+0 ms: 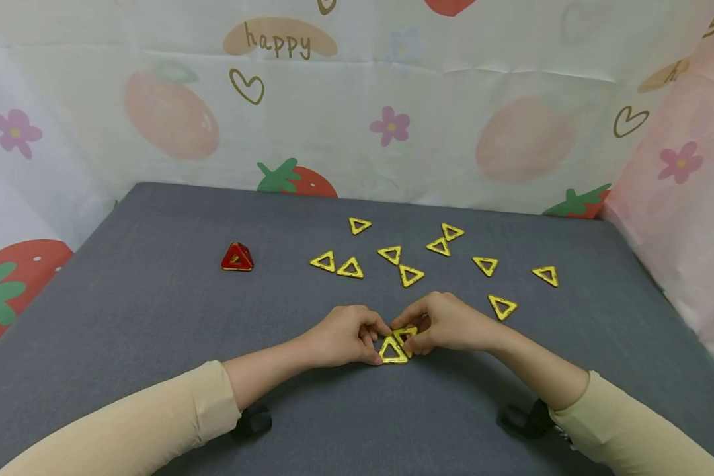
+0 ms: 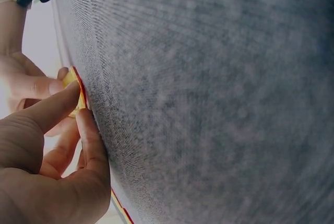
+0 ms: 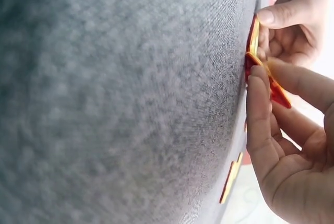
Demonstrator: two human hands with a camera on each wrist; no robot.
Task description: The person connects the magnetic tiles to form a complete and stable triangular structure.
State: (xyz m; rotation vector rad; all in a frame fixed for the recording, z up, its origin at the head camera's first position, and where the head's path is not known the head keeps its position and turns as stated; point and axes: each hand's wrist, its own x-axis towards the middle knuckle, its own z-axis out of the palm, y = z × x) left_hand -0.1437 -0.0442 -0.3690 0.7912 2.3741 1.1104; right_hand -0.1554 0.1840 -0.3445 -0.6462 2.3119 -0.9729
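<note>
A hollow yellow triangle tile (image 1: 394, 360) lies near the front middle of the table, its lower left corner pinched by my left hand (image 1: 346, 337). Against its right side is a second triangle tile (image 1: 402, 332), which my right hand (image 1: 449, 322) grips between thumb and fingers. In the right wrist view this second tile (image 3: 279, 96) tilts up from the cloth and shows a red underside. The two tiles meet along one edge. Fingers partly cover both.
Several loose yellow triangle tiles (image 1: 350, 274) lie beyond my hands, from the middle to the right. A small red pyramid (image 1: 246, 256) stands at the left. Grey cloth (image 1: 125, 297) covers the table, and a printed curtain (image 1: 345, 132) hangs behind it.
</note>
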